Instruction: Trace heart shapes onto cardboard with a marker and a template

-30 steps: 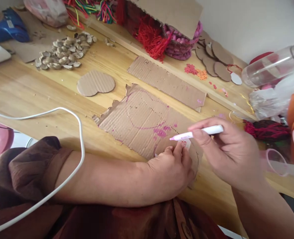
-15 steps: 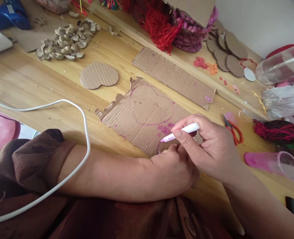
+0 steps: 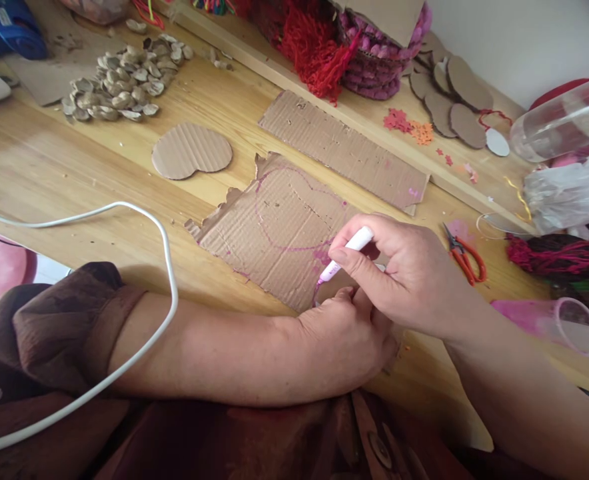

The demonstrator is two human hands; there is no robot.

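My right hand [image 3: 399,273] pinches a white marker pen [image 3: 347,255] with a purple tip, angled down to the left. Its tip touches a torn-edged sheet of corrugated cardboard [image 3: 284,220] beside a small brown cardboard cutout [image 3: 335,285]. Curled fingers of my left hand [image 3: 349,333] press that cutout against the sheet; the right hand partly hides them. A purple rounded outline and purple blotches mark the sheet. Farther left lies a loose notched cardboard shape [image 3: 192,152].
A cardboard strip [image 3: 344,150] lies beyond the sheet. Peanut shells [image 3: 119,83] are heaped at upper left. Orange-handled pliers [image 3: 464,255] and a pink-tinted plastic cup [image 3: 549,320] sit to the right. A white cable [image 3: 172,267] crosses in front of my left arm.
My right hand has shifted slightly left and tilted the marker more steeply. Its tip has come down onto the cardboard at the cutout's edge. The left hand stays in place.
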